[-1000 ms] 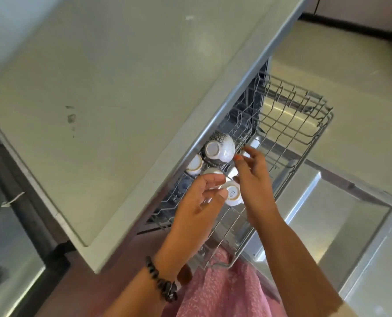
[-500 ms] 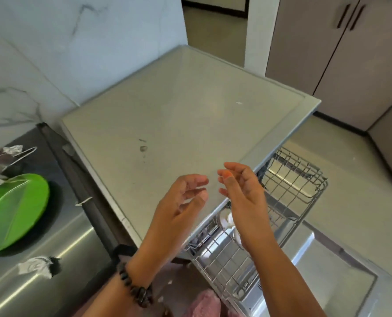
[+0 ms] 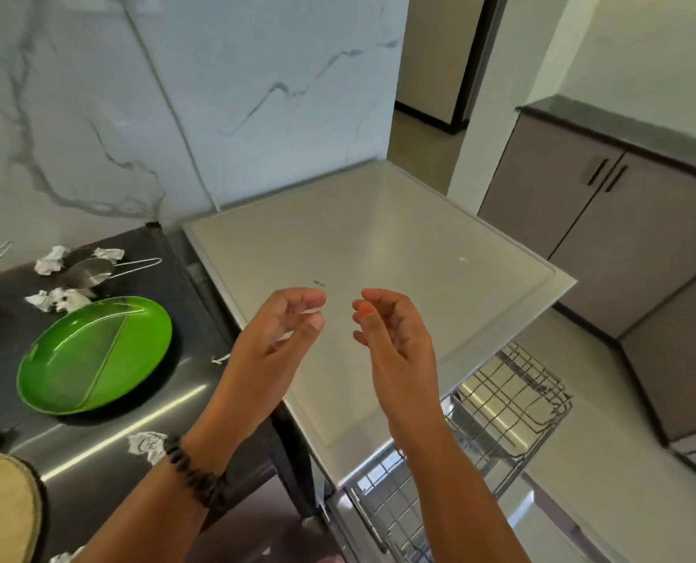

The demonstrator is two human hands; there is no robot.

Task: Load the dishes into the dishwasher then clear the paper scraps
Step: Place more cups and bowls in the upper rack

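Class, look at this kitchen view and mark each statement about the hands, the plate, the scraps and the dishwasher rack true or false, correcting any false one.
1. Both hands, the left hand and the right hand, hold nothing. True.
2. The green plate sits in the dishwasher rack. False: it lies on the dark counter.
3. Crumpled paper scraps lie on that counter. True.
4. The rack is pushed fully in. False: it is pulled out.
5. A metal strainer lies beyond the plate. True.
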